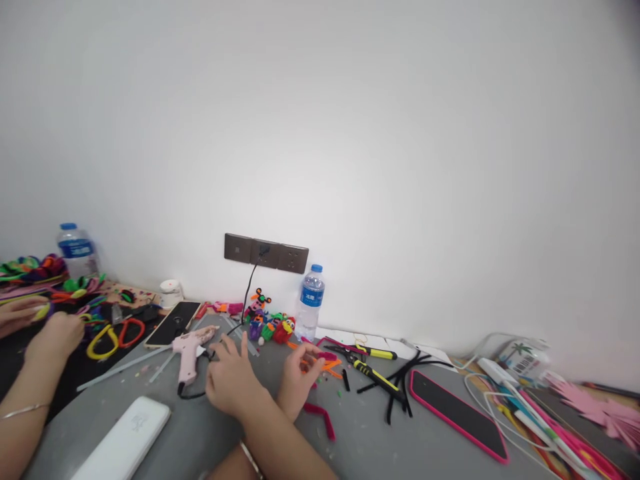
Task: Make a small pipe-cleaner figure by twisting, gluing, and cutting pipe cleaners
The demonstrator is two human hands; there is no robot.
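My forearms cross, the right one over the left. My right hand (234, 377) is on the left side, palm down with fingers apart, beside a pale pink hot glue gun (189, 353) lying on the grey table. It appears to hold nothing; its fingertips are partly hidden. My left hand (299, 377) pinches a short magenta pipe cleaner piece (327, 357) between thumb and fingers. Below it lies a bent crimson pipe cleaner (321, 419). Behind my hands stand small colourful pipe cleaner figures (273, 327), next to a water bottle (311, 303).
Pliers (375, 375), black pipe cleaners (407, 380) and a pink-cased phone (457, 413) lie to the right. A white power bank (125, 437) is near the front. At left, another person's hands (55, 340) work near scissors (117, 339). The glue gun's cord rises to a wall socket (265, 253).
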